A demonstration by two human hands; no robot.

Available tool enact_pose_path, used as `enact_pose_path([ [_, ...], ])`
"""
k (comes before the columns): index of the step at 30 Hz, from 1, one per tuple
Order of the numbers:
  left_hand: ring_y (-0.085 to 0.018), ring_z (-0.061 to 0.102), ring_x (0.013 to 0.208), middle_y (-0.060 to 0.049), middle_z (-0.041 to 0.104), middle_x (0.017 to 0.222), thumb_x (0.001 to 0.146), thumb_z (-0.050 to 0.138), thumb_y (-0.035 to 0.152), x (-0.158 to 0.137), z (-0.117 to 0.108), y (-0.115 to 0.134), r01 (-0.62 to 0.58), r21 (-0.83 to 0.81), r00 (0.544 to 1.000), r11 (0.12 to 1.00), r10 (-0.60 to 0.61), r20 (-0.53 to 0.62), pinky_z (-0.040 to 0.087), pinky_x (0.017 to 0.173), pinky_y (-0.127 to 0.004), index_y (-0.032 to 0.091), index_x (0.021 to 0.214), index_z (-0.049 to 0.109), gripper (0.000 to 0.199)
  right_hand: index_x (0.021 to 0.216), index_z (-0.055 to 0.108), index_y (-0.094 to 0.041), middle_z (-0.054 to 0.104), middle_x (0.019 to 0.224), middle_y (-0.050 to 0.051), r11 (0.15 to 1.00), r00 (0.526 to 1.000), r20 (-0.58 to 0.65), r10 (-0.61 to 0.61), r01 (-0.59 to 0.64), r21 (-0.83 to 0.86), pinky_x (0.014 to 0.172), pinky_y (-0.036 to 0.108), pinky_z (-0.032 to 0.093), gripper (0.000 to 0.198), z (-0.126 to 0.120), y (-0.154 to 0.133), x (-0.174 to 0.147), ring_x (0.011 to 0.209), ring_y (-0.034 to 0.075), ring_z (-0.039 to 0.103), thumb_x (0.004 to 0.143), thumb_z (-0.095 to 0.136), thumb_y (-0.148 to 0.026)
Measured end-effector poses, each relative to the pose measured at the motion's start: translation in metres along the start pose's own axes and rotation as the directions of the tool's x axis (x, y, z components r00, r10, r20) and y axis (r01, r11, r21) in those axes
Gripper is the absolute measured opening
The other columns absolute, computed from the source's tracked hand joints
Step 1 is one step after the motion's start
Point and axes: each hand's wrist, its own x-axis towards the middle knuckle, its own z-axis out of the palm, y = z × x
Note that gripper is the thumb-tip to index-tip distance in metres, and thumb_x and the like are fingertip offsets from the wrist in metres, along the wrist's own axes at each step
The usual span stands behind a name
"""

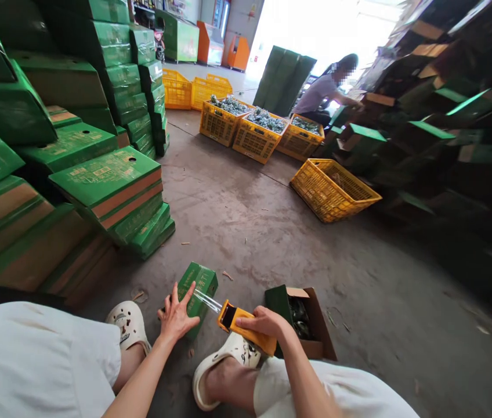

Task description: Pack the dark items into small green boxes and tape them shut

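A small green printed carton [202,280] rests closed on the floor between my shoes. My left hand [177,313] lies on it with the fingers spread, the index fingertip by the end of a strip of clear tape [207,300]. That strip stretches taut from the carton's top to a yellow tape dispenser [246,326]. Around the dispenser's body my right hand [267,323] is closed, holding it just right of the carton. Beside my right hand stands an open green carton [324,325] with dark, shiny wrapped items inside.
Stacks of green cartons [107,174] rise at the left. Ahead are yellow crates [257,142] full of wrapped items, and a tilted yellow crate [333,191] sits nearer. A person [319,93] crouches by piled cartons [424,139] at the right. Small scraps dot the concrete floor [237,209].
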Motion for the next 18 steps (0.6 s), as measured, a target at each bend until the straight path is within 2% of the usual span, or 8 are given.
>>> enact_pose_path([
  [5, -0.050, 0.033, 0.148, -0.009, 0.005, 0.176, 0.068, 0.077, 0.037, 0.014, -0.005, -0.017, 0.011, -0.049, 0.998, 0.999, -0.008, 0.064, 0.038, 0.103, -0.072, 0.053, 0.160, 0.024, 0.107, 0.066, 0.069, -0.016, 0.054, 0.058, -0.001, 0.997, 0.992, 0.125, -0.019, 0.029, -0.077, 0.052, 0.026, 0.030, 0.056, 0.014, -0.013, 0.029, 0.059, 0.014, 0.051, 0.070, 0.076, -0.072],
  [9, -0.050, 0.029, 0.151, -0.012, 0.006, 0.176, 0.068, 0.078, 0.037, 0.030, -0.013, -0.039, -0.002, -0.118, 0.992, 0.993, 0.016, 0.125, 0.036, 0.104, -0.075, 0.050, 0.161, 0.021, 0.111, 0.074, 0.072, -0.015, 0.058, 0.063, 0.000, 0.992, 0.989, 0.139, -0.056, 0.070, -0.102, 0.053, 0.027, 0.033, 0.054, 0.029, -0.036, 0.051, 0.061, 0.015, 0.054, 0.074, 0.075, -0.069],
  [12, -0.049, 0.018, 0.156, -0.014, 0.006, 0.175, 0.067, 0.078, 0.038, 0.044, -0.016, -0.051, -0.017, -0.136, 0.984, 0.991, 0.041, 0.172, 0.033, 0.109, -0.073, 0.045, 0.163, 0.020, 0.112, 0.079, 0.074, -0.014, 0.063, 0.068, 0.003, 0.992, 0.987, 0.129, -0.096, 0.105, -0.068, 0.054, 0.027, 0.034, 0.053, 0.039, -0.052, 0.061, 0.064, 0.017, 0.058, 0.080, 0.072, -0.066],
  [15, -0.052, 0.014, 0.156, -0.019, 0.012, 0.174, 0.074, 0.073, 0.057, 0.059, -0.013, -0.052, 0.015, -0.148, 0.981, 0.989, 0.014, 0.195, 0.032, 0.111, -0.070, 0.035, 0.165, 0.022, 0.106, 0.076, 0.074, -0.014, 0.065, 0.070, 0.005, 0.989, 0.985, 0.122, -0.122, 0.131, -0.070, 0.054, 0.028, 0.036, 0.052, 0.044, -0.064, 0.066, 0.067, 0.019, 0.060, 0.081, 0.072, -0.065],
  [18, -0.054, 0.025, 0.152, -0.027, 0.022, 0.169, 0.081, 0.054, 0.080, 0.073, -0.008, -0.048, 0.107, -0.133, 0.985, 0.985, -0.087, 0.148, 0.033, 0.111, -0.069, 0.027, 0.166, 0.018, 0.107, 0.079, 0.075, -0.014, 0.070, 0.076, 0.008, 0.987, 0.986, 0.096, -0.138, 0.145, -0.069, 0.056, 0.028, 0.038, 0.050, 0.049, -0.073, 0.068, 0.071, 0.021, 0.063, 0.080, 0.073, -0.064],
])
